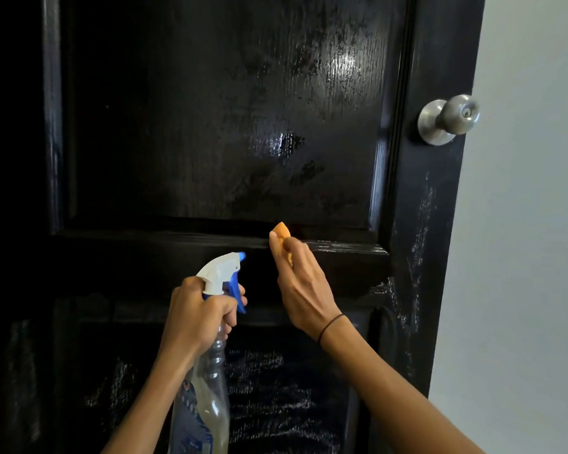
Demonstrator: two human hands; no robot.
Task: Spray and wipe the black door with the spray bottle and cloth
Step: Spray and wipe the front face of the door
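Presently, item one: right hand (pixel 304 283), fingers together and pinched on a small orange cloth (pixel 282 235), pressing it against the moulded ledge at the foot of the upper panel, centre of scene. Item two: left hand (pixel 199 314), curled tight round the neck of a clear spray bottle (pixel 207 381), fingers by the blue trigger, white nozzle head aimed toward the door; bottle body hangs down at near centre, seemingly low on liquid. Item three: black door (pixel 210 126), filling the far view; upper panel shows wet sheen and smeared streaks at right, lower panel shows similar wet marks. Item four: steel knob (pixel 448 119), far right on the door's stile, pale wall beyond. Progress, by judgement: spraying appears largely done, wiping under way; ledges, right stile and lower panel seemingly remain.
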